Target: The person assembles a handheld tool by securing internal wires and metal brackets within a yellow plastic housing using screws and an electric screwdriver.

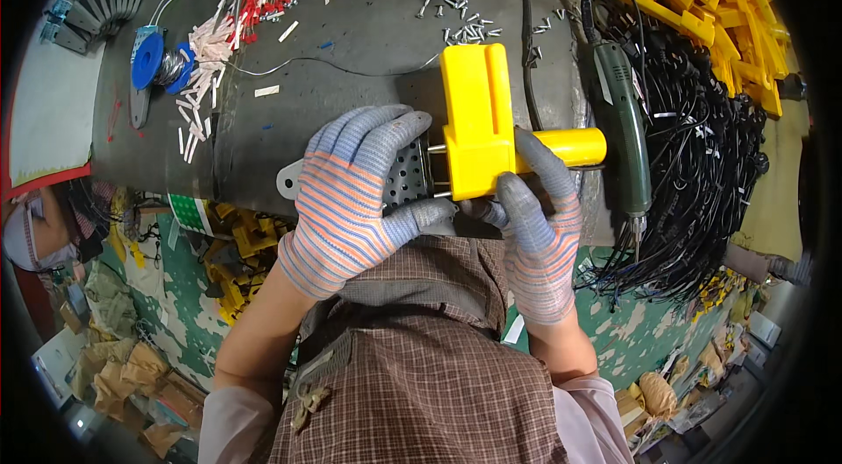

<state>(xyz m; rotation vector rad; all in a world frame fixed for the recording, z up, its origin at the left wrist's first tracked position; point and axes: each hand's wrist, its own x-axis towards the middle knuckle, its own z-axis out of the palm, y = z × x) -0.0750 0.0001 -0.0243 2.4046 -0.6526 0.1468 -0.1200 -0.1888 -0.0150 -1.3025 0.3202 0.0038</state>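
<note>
On a clock centred on the yellow housing (478,122), held over the dark bench (307,98), its round stub (574,146) points to 3. At 8 o'clock, your gloved left hand (338,192) curls closed around a perforated metal piece (403,176); thin rods (437,149) span the gap between. At 5 o'clock, your gloved right hand (544,240) is half closed on the housing; its lower fingers are partly hidden, so grip firmness is hard to judge. A green power tool (628,131) lies at 3, a blue spool (147,60) between 9 and 10.
</note>
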